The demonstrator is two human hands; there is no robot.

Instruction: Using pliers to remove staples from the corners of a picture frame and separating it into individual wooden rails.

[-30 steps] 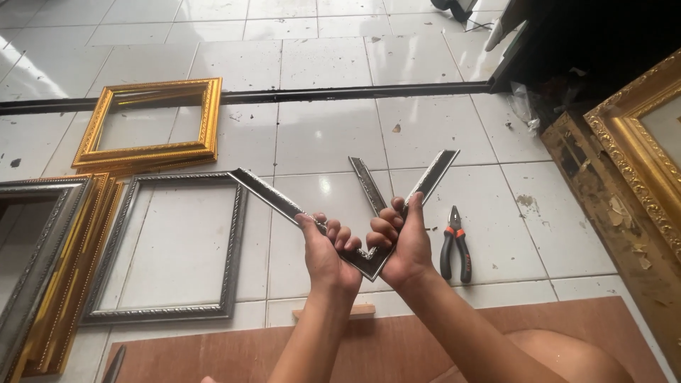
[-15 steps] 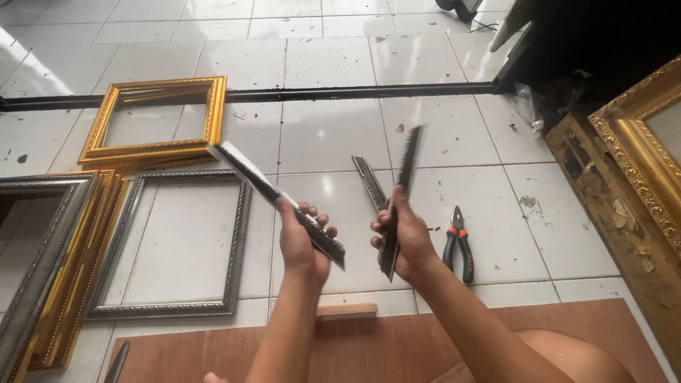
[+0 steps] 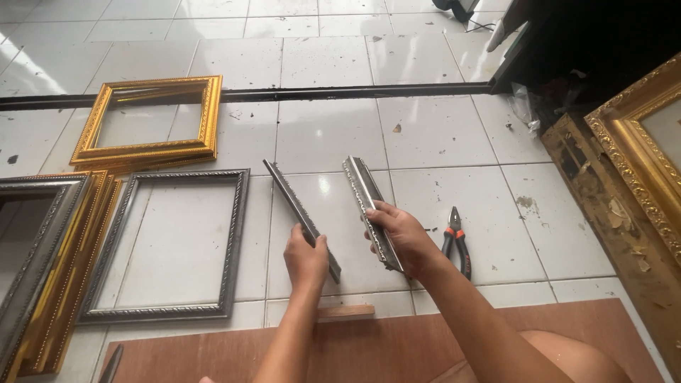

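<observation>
We see two silver moulding strips held just below the middle of the frame, apart and roughly parallel: the left strip (image 3: 301,218) is gripped near its lower end by the left hand (image 3: 306,257), and the right strip (image 3: 370,210) is clasped along its lower half by the right hand (image 3: 401,235). Just right of that hand lie red-handled pliers (image 3: 455,241) on the white tiled floor (image 3: 433,131), which stays open above. A silver frame (image 3: 164,245) lies at the left, a gold frame (image 3: 147,117) in the upper left, and a brown board (image 3: 213,351) along the bottom edge.

Both forearms extend forward side by side, left hand (image 3: 306,257) and right hand (image 3: 401,237) each closed in a grip, slightly apart.
</observation>
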